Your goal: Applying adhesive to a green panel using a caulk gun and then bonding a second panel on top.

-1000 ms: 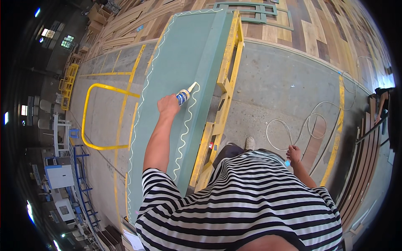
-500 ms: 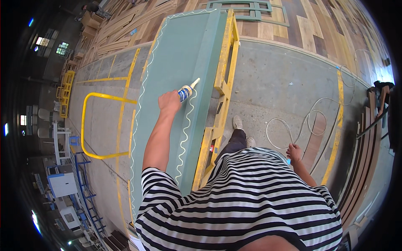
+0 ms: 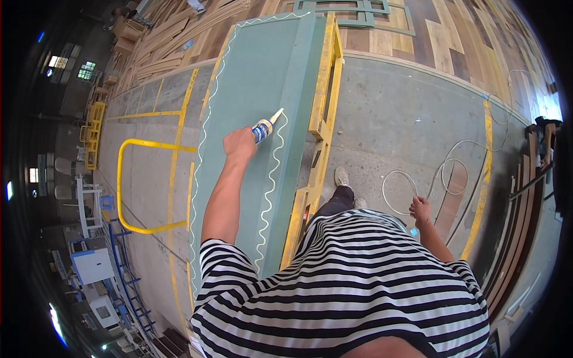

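My left hand (image 3: 239, 144) is wrapped round a glue bottle (image 3: 262, 130) with a blue label. Its pale nozzle tilts up to the right, low over a green panel (image 3: 245, 95). From the nozzle tip a wavy white glue bead (image 3: 274, 173) runs back toward me along the panel's right part. Another wavy bead (image 3: 206, 122) follows the left and far edges. To my right, away from the panel, hangs my right hand (image 3: 420, 209) with fingers curled closed; whatever may be inside is hidden. A pale hose (image 3: 397, 173) passes behind it in the picture.
Yellow frames (image 3: 325, 113) support the panel; a yellow rail (image 3: 121, 185) stands on its left. Hose loops and a wooden strip (image 3: 452, 200) lie on the floor. Green frames (image 3: 358, 15) rest on far planks. One person (image 3: 546, 140) is at right, another (image 3: 123, 13) at far left.
The glue bead along the panel's right part has grown longer toward the far end, following the nozzle. My left hand still grips the bottle. My right hand stays closed.
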Motion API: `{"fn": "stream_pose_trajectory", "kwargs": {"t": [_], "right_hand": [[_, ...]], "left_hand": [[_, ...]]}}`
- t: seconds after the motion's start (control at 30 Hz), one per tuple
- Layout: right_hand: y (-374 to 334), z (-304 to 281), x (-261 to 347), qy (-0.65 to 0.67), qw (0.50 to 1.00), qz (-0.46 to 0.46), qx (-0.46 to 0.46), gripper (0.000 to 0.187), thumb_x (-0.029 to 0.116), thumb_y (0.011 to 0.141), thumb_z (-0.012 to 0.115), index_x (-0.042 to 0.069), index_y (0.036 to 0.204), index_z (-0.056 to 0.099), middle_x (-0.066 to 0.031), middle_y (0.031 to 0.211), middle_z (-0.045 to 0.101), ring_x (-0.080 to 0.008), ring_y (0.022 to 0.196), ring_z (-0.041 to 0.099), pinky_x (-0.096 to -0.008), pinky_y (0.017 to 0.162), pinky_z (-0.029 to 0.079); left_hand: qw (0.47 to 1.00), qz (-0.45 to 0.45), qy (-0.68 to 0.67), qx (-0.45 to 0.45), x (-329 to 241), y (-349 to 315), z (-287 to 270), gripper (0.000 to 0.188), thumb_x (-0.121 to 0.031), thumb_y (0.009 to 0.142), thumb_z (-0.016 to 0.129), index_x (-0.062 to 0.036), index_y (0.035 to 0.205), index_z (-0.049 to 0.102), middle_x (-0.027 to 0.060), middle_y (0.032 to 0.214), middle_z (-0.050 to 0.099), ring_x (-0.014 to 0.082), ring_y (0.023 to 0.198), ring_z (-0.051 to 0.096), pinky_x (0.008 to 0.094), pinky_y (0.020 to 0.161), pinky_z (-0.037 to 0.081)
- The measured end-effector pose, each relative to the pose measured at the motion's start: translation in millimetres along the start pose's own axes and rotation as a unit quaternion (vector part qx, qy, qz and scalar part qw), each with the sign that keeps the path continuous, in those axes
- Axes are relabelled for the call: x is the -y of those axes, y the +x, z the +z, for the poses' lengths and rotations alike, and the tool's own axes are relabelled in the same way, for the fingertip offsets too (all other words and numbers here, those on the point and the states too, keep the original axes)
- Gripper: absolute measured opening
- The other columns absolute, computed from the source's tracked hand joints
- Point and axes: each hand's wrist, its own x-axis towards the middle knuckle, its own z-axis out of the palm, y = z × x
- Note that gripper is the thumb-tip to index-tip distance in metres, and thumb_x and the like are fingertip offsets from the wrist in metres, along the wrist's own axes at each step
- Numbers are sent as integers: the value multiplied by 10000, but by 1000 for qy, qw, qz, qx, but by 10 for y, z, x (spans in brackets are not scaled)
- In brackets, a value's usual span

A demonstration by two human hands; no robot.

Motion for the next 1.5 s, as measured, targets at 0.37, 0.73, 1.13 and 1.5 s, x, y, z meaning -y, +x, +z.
{"fn": "stream_pose_trajectory", "kwargs": {"t": [0.37,0.73,1.13,1.5], "right_hand": [[94,152,-39,-6,1000,7,-20,297,278,911,610,70,1110,536,8,724,533,-92,574,513,-235,472,370],[78,400,159,10,999,2,-47,262,260,898,622,55,1053,572,-9,734,549,-103,571,525,-243,460,375],[68,568,315,19,999,-17,-48,300,260,917,599,53,1123,530,-8,714,524,-105,560,511,-249,448,379],[132,719,375,5,997,-1,-73,319,293,904,619,63,1119,568,-17,751,565,-101,561,500,-257,484,414]], "left_hand": [[999,39,7,-4,-172,350,-188,242,-95,770,630,-102,1011,652,115,934,705,299,904,680,408,753,527],[999,42,8,-18,-60,691,-203,234,-101,771,632,-104,1004,656,119,923,703,306,893,679,414,746,527],[997,70,-4,-28,-80,1039,-306,221,-96,774,626,-105,991,662,108,925,703,302,901,676,412,758,523],[996,87,-3,-34,-161,1462,-388,229,-94,770,629,-112,996,661,109,936,704,302,907,675,412,756,521]]}}
